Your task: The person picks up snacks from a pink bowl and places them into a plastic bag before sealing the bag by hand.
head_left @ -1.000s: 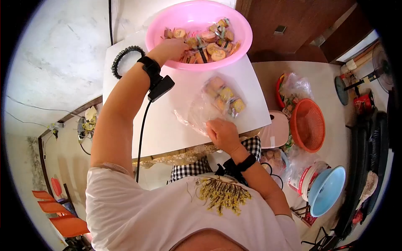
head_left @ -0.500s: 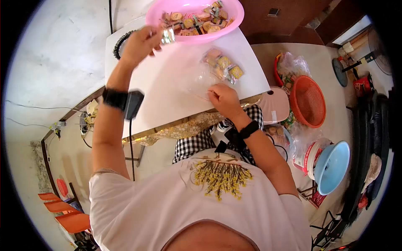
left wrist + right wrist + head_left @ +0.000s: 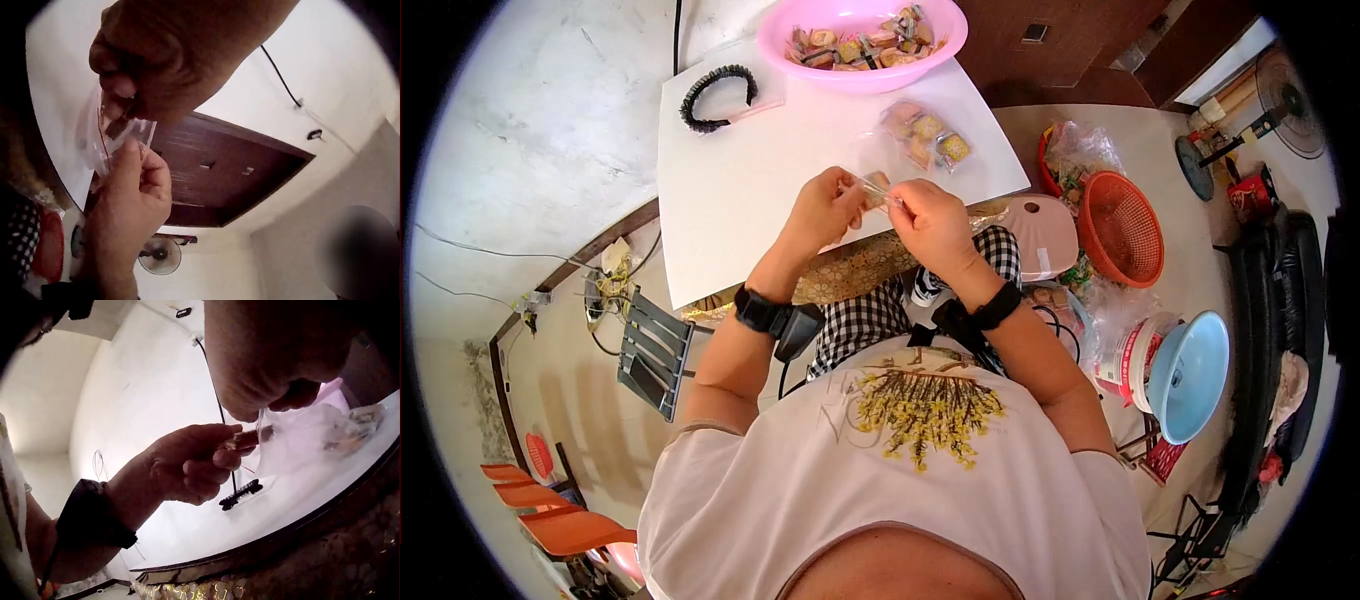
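Closest in, between my hands, is a small wrapped biscuit (image 3: 240, 440). I judge it light and fairly firm but apt to crumble, its wrapper slick enough to slide, so I'd hold it lightly by the edges rather than squeeze the middle. My left hand (image 3: 825, 212) pinches it, fingers curled, the gap no wider than the biscuit itself. My right hand (image 3: 935, 225) is drawn up tighter, pinching the edge of a clear bag (image 3: 290, 442) just beside the biscuit. I can't tell whether the biscuit's tip is inside the bag's mouth. The film looks thin, limp and slippery; its rim seems the best place to grip. Just ahead of my hands, several wrapped pieces (image 3: 926, 127) sit in the bag's far part, resting on the counter (image 3: 730, 200). Farther off, ahead and to the left of my hands, lies a black headband (image 3: 687, 104). Farthest, straight ahead, a pink basin (image 3: 855, 82) holds many more packets (image 3: 890, 40).
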`<state>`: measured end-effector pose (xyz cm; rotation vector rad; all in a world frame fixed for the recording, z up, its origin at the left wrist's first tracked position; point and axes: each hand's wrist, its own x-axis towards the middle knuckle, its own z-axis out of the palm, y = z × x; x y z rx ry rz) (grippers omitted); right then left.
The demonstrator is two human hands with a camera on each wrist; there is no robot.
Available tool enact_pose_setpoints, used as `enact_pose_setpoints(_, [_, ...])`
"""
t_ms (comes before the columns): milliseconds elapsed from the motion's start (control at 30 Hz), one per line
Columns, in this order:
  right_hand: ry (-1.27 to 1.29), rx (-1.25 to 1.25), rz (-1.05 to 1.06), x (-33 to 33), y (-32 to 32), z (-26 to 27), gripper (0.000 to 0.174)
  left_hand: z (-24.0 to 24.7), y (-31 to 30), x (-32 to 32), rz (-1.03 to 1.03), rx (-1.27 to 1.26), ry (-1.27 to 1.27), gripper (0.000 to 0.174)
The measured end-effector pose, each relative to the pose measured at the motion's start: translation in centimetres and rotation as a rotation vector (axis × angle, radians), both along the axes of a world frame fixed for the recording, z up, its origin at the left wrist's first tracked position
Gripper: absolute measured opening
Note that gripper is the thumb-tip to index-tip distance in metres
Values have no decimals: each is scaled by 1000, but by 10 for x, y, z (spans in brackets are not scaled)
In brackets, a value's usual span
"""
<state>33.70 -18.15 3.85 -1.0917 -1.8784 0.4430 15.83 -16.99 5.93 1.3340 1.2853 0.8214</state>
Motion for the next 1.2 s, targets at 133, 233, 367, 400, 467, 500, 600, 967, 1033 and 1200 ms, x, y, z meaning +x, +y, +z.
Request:
enact_pose_setpoints(133, [-17,50,20,-2,1,-5,7,-34,26,5,28,-217,-237,20])
enact_pose_setpoints(233, [2,64,44,-4,1,-7,6,-58,47,20,66,-329,-544,20])
enact_pose_setpoints(367, [-29,103,42,-5,-1,-7,7,-82,82,40,153,-357,-744,17])
enact_pose_setpoints(400, [-42,113,43,-5,0,-7,8,-80,85,44,184,-367,-743,17])
enact_pose_setpoints(467, [-56,105,25,-5,0,-8,8,-80,84,57,212,-282,-916,17])
enact_pose_setpoints(500, [-62,102,15,-5,0,-8,8,-81,85,62,223,-237,-1002,17])
enact_pose_setpoints(600, [-71,96,11,-1,1,-16,7,-153,119,58,-21,578,26,16])
enact_pose_setpoints(967, [-103,18,11,9,2,-28,5,-94,62,28,-272,548,363,23])
enact_pose_setpoints(1033, [-104,7,16,11,3,-27,6,-93,58,28,-329,752,435,25])
enact_pose_setpoints(1200, [-162,-102,78,15,0,-15,6,-70,67,40,-464,610,1102,43])
